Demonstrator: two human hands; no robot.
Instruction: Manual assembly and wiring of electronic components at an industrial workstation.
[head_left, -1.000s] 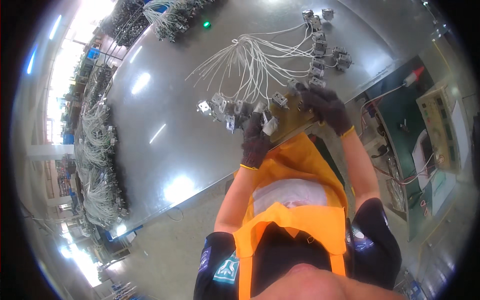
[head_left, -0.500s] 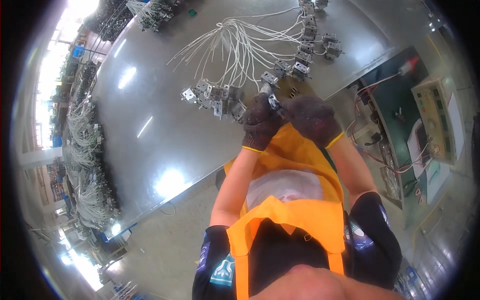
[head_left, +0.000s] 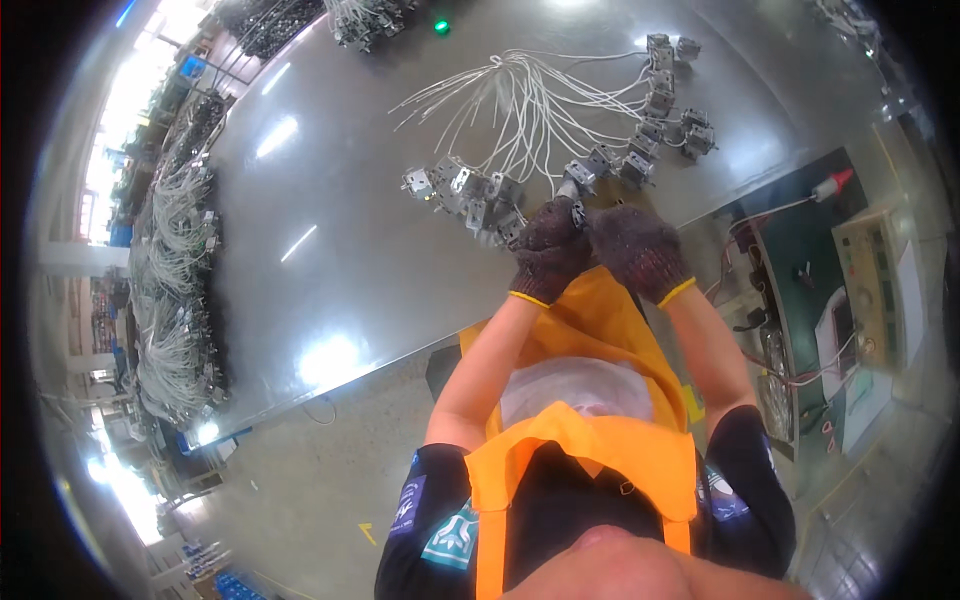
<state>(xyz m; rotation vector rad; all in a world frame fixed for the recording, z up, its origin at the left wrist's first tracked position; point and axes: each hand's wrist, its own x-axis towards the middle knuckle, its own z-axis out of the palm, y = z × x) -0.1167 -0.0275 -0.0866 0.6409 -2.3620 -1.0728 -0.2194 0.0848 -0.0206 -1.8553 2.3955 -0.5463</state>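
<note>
Both hands wear dark knit gloves with yellow cuffs and meet at the near edge of the metal table. My left hand (head_left: 552, 242) is closed around a small silvery metal unit (head_left: 577, 211), mostly covered by the glove. Pressed up beside it, my right hand (head_left: 637, 252) has its fingers curled; whatever they grip is hidden. Just beyond the hands lie boxy metal units (head_left: 640, 160) on white wires, running up to the right. More such units (head_left: 465, 187) cluster to the left. Their white wires (head_left: 520, 95) gather in a bundle further back.
The shiny metal table (head_left: 330, 170) spreads ahead and left. Along its left edge lies a long heap of wired units (head_left: 175, 290), with another bunch (head_left: 365, 20) at the back. To the right, a green-topped bench (head_left: 800, 250) carries a panelled instrument (head_left: 868, 290), cables and red-handled scissors (head_left: 828, 432).
The view has shifted, so the table, wires and hands appear further right and slightly lower. My hands keep nearly the same pose together at the metal unit.
</note>
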